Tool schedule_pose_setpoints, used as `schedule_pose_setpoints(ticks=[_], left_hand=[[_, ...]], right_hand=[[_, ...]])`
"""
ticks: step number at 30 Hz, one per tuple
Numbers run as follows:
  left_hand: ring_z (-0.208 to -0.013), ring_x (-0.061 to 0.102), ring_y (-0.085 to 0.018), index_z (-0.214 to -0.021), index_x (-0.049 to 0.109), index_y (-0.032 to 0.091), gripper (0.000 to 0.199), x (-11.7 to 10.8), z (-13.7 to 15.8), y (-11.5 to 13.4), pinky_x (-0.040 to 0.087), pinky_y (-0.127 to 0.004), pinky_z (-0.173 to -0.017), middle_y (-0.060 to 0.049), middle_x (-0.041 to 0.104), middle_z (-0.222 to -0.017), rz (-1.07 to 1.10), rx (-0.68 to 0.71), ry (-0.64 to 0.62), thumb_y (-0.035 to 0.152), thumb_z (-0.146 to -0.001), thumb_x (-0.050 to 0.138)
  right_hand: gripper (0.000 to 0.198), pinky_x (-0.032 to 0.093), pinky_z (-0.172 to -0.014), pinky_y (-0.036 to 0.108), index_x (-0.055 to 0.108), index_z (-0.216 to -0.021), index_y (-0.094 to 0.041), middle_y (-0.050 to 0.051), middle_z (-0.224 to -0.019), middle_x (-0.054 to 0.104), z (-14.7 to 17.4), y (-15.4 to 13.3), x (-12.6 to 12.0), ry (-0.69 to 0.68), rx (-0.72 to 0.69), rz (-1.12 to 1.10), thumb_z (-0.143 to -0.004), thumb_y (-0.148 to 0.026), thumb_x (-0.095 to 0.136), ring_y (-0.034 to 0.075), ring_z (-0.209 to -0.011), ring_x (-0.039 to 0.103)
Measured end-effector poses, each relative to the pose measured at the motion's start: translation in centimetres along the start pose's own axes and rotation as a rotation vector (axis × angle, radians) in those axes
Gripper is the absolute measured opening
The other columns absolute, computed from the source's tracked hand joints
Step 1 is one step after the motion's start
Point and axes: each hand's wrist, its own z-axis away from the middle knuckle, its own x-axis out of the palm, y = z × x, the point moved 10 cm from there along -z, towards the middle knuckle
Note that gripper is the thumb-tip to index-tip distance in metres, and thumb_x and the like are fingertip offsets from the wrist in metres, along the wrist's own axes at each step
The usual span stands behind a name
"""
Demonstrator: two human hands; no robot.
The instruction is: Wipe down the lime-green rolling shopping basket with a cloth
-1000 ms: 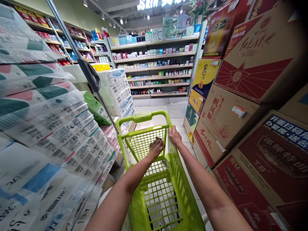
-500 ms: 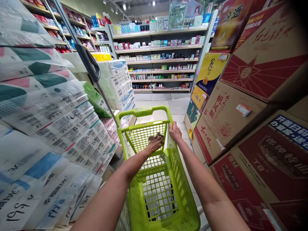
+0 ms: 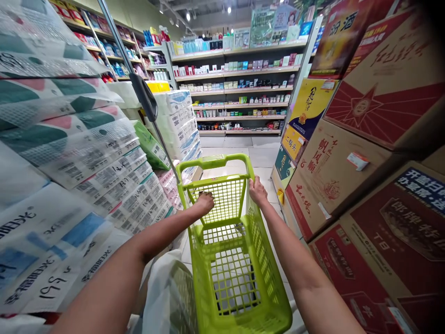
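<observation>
A lime-green plastic shopping basket [image 3: 271, 260] with a mesh bottom stands tilted in front of me in the aisle. My right hand [image 3: 257, 190] is wrapped around its right rim, near the far corner. Over the far mesh panel is my left hand [image 3: 206, 202], fingers curled, near the panel's left side. Something small and dark shows at those fingers, too unclear to name. A metal rod with a dark grey handle [image 3: 144, 99] rises from the basket's far left corner, leaning left.
Wrapped paper packs [image 3: 97, 144] are stacked along the left. Printed cartons [image 3: 351, 171] are piled on the right. A shelf unit [image 3: 225, 93] of small boxes and bottles spans the far end of the tiled floor [image 3: 239, 144]. A whitish plastic bag [image 3: 167, 287] lies left of the basket.
My left hand has moved left across the far mesh panel, its fingers going from spread to curled. My right hand stays on the rim. The view has shifted slightly left.
</observation>
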Motion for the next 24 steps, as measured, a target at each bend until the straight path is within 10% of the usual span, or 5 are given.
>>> schedule_pose_setpoints(ticks=[7,12,24], left_hand=[[-0.125,0.050,-0.026,-0.120,0.067,0.023,0.040,-9.2,-4.7,6.7,0.049,-0.041,-0.099,-0.010,0.059,-0.135,0.061,0.046,0.263,0.001,-0.092,0.049],[-0.113,0.058,-0.024,-0.123,0.065,0.022,0.035,-8.1,-8.4,8.9,0.050,-0.037,-0.092,-0.009,0.064,-0.126,0.138,-0.025,0.138,0.006,-0.095,0.049],[-0.096,0.067,-0.023,-0.096,0.071,0.018,0.021,-10.1,-0.4,1.1,0.024,-0.049,-0.123,-0.007,0.070,-0.095,-0.059,-0.109,0.099,0.009,-0.093,0.052]], right_hand=[[0.049,0.048,-0.085,0.036,0.039,-0.150,-0.022,0.014,-0.123,0.068,0.1,0.4,0.2,-0.001,0.009,0.028,-0.108,-0.043,0.023,0.024,-0.096,0.065],[0.052,0.049,-0.088,0.038,0.037,-0.152,-0.022,0.016,-0.131,0.067,0.4,0.8,-0.3,0.011,0.018,0.080,-0.108,-0.046,0.022,0.027,-0.107,0.066],[0.054,0.048,-0.095,0.043,0.040,-0.151,-0.023,0.018,-0.133,0.067,-0.2,2.2,-1.3,0.017,-0.003,0.179,-0.108,-0.048,0.021,0.029,-0.111,0.067]])
